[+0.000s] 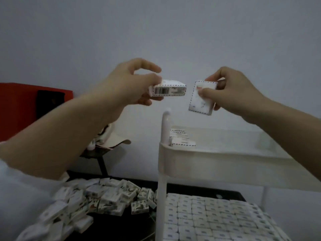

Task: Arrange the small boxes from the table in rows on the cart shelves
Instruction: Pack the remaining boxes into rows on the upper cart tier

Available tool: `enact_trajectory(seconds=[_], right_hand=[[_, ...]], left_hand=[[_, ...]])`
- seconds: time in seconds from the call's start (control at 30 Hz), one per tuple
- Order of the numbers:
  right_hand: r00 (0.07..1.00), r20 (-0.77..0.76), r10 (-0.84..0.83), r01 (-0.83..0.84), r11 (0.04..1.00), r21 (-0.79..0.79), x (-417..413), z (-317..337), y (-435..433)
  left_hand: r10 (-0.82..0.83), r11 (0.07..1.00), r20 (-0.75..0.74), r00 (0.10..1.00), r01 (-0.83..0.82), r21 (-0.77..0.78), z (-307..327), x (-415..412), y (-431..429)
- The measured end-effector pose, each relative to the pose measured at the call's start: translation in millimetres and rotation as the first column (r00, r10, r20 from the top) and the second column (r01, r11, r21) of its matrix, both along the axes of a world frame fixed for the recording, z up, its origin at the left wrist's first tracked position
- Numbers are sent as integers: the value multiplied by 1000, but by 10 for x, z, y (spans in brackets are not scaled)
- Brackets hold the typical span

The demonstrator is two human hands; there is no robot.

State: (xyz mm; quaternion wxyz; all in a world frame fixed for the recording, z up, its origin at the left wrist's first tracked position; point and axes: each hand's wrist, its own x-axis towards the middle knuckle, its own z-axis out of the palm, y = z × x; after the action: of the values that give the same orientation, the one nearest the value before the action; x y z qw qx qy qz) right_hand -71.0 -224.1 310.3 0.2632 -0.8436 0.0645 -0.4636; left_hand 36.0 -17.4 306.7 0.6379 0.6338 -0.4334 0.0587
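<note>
Head view | left hand (132, 80) fingers grip one box (167, 88) | right hand (231, 86) fingers grip one box (202, 98)

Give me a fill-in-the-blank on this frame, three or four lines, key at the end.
1. Each hand holds ____ small box.
2. The left hand holds its box with the ____ label facing the camera.
3. The lower shelf is ____ with boxes in rows.
4. The loose pile lies to the ____ of the cart.

Key: one; barcode; full; left

Dim, flat, bluish light; soft motion blur; wide-angle bending at edges.
</note>
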Motion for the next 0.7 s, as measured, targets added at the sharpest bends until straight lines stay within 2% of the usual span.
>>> enact_trajectory(seconds=[0.1, 0.2, 0.27, 0.33, 0.4, 0.5, 0.6, 0.7], right_hand=[[969, -186, -163, 141, 982, -125, 288, 8, -160], [926, -258, -274, 197, 937, -287, 536, -41, -233], [916, -287, -281, 190, 932, -308, 674, -95, -270], [919, -334, -208, 138, 965, -221, 784, -166, -293], [927, -362, -94, 68, 994, -84, 840, -210, -308], [937, -350, 20, -5, 999, 45, 852, -233, -348], [911, -397, 109, -69, 991, 113, 863, -313, -375], [875, -438, 206, -131, 972, 195, 901, -401, -354]], left_hand=[[26, 998, 56, 998, -30, 59, 226, 137, -322], [-16, 987, -23, 1000, 19, 161, 353, 241, -588], [-95, 973, -95, 991, 113, 204, 401, 307, -707], [-133, 952, -100, 986, 155, 264, 423, 384, -771], [-86, 940, -10, 996, 84, 330, 428, 478, -805], [-12, 949, 217, 976, -58, 311, 435, 601, -845], [97, 912, 479, 872, -270, 308, 494, 701, -939], [129, 822, 641, 756, -443, 358, 555, 774, -1101]])
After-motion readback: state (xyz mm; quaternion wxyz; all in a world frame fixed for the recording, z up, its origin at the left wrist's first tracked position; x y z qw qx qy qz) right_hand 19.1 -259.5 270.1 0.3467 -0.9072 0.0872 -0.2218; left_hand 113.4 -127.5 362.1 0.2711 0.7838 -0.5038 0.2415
